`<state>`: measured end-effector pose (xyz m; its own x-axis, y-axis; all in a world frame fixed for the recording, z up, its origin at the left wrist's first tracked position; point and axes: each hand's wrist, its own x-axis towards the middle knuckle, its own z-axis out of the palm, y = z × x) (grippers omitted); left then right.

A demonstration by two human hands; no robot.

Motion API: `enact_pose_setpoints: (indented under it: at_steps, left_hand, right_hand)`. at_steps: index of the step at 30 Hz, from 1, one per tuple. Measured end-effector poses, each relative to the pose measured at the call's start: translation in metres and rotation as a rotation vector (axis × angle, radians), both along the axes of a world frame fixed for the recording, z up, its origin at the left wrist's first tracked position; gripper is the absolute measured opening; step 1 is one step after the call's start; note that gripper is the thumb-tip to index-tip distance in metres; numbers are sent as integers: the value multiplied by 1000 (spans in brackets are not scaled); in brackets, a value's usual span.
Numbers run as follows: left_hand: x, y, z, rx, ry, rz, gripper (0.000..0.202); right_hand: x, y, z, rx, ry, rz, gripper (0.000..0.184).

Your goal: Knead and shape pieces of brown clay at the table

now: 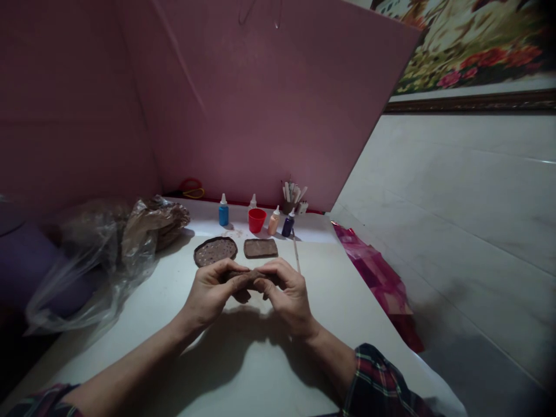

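Note:
A lump of brown clay (251, 275) is held between both hands above the white table. My left hand (212, 292) pinches its left end with thumb and fingers, and my right hand (289, 295) grips the right end the same way. The fingers hide much of the clay. Just beyond the hands lie two flat clay pieces: a rounded slab (216, 250) with small spots and a raised dark rim, and a rectangular slab (260, 248) with a similar edge. A thin stick-like tool (296, 252) rests right of the rectangle.
A red cup (257, 220) stands at the back among paint bottles, including a blue bottle (223, 213) and a purple one (288, 224). Behind is a holder with tools (292, 197). A crumpled plastic bag (143, 237) sits left; pink wrapping (376, 266) lines the right edge.

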<state>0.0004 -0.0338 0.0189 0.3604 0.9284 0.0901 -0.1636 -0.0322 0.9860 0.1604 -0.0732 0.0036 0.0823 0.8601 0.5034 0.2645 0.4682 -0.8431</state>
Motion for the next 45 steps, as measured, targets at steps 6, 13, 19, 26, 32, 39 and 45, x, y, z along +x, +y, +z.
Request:
enact_pose_setpoints:
  at_steps: [6,13,19,26,32,39,45]
  left_hand:
    - [3,-1,3,-21,0,10,26]
    - [-1,5,1,-88,-104,-92,56]
    - [0,4,3,-16,-6,-53,41]
    - [0,1,-2,52,32,20,36]
    - [1,2,-5,48,40,27,38]
    - [0,4,-1,-34,-96,-59,62]
    - [-2,8,-1,-241,-260,-132,44]
  right_hand:
    - [-3,2,-1,-74,110,-6,12]
    - [-1,7,-3,-19,162,-66,12]
    - [-2,7,-5,8,124,8,30]
    - [-3,8,-2,-9,59,-20,23]
    - [-5,7,-3,7,109,-36,19]
    - [-4,4,-5,-1,129,-85,36]
    - [-2,4,-5,39,91,-73,39]
